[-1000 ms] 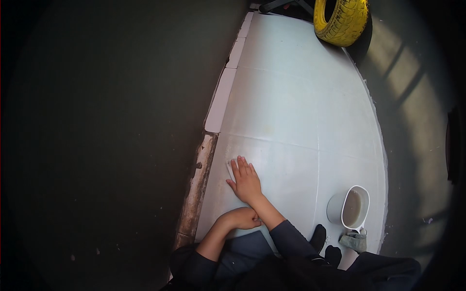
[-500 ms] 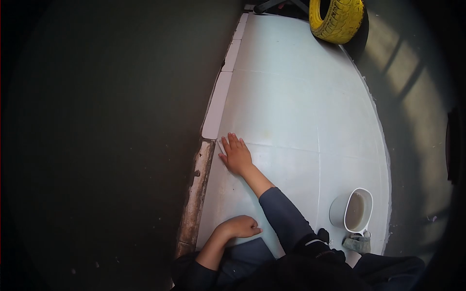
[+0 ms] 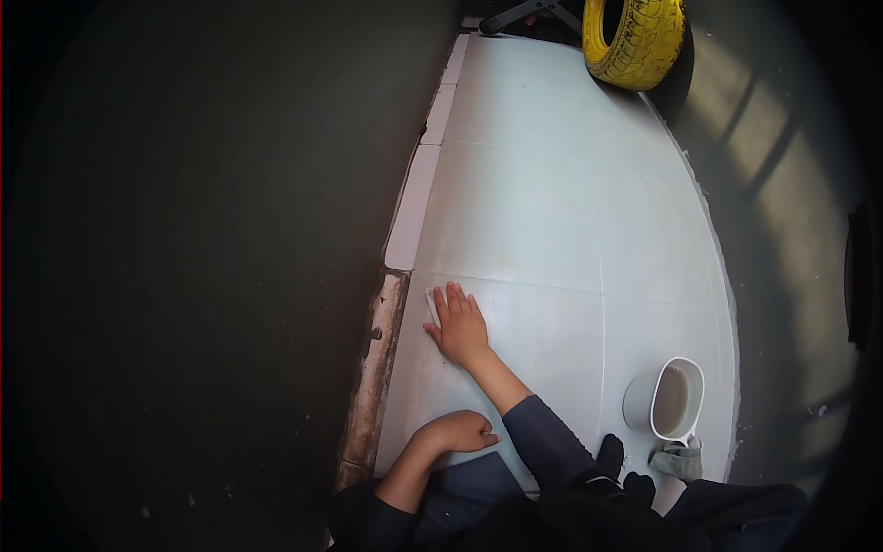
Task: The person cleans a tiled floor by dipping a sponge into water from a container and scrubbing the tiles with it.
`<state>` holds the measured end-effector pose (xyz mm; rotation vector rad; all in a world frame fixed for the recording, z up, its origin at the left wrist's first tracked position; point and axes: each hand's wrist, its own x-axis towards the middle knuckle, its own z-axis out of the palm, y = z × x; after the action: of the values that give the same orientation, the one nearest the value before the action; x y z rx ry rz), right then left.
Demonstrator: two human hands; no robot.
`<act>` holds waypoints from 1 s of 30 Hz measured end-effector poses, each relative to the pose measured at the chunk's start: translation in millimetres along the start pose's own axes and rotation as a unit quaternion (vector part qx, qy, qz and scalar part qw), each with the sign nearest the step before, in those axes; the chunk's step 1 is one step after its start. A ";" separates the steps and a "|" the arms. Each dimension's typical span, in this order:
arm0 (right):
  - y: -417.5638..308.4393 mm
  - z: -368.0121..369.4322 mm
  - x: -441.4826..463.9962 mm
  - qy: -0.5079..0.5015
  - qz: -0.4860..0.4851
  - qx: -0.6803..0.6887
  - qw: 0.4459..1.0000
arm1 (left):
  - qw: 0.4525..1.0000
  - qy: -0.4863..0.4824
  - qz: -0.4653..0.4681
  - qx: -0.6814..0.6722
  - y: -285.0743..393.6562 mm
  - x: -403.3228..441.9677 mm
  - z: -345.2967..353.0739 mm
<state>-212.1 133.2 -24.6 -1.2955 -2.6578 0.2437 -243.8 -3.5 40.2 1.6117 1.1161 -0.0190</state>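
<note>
My right hand (image 3: 460,326) lies flat on the white tiled surface (image 3: 533,221), its fingers stretched out. A thin white piece (image 3: 430,300) shows beneath it, along the left side of the fingers; the rest is hidden under the palm. Nearer my body, my left hand (image 3: 465,431) is curled closed beside my knee, with nothing visible in it. To the right stands a white cup-like container (image 3: 641,401) with a handle, holding cloudy liquid. A grey-green cloth or similar crumpled item (image 3: 676,460) lies by its handle.
A yellow tire (image 3: 644,46) is at the far right end of the surface, near a dark metal frame (image 3: 524,13). Along the left runs a worn, brown-stained edge (image 3: 370,377), with dark floor beyond. My feet (image 3: 610,455) are left of the container.
My right hand first slid forward and left to the surface's edge, then came back toward me and slightly right. My left hand stays curled, now apart from the right forearm.
</note>
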 end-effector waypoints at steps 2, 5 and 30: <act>0.8 0.0 -10.1 0.017 -0.010 0.013 1.000 | 1.000 -0.006 -0.014 0.001 2.1 -1.9 -0.4; 1.8 2.4 -6.9 0.042 -0.023 0.020 0.999 | 1.000 -0.006 -0.014 0.009 -1.5 -0.5 3.9; -6.8 -8.8 -19.2 0.001 -0.007 0.005 1.000 | 1.000 -0.003 -0.022 0.013 3.3 -1.5 -2.6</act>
<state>-203.6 114.6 -16.1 -1.2738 -2.6594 0.2549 -243.8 -2.3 44.4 1.6091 1.1508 -0.0668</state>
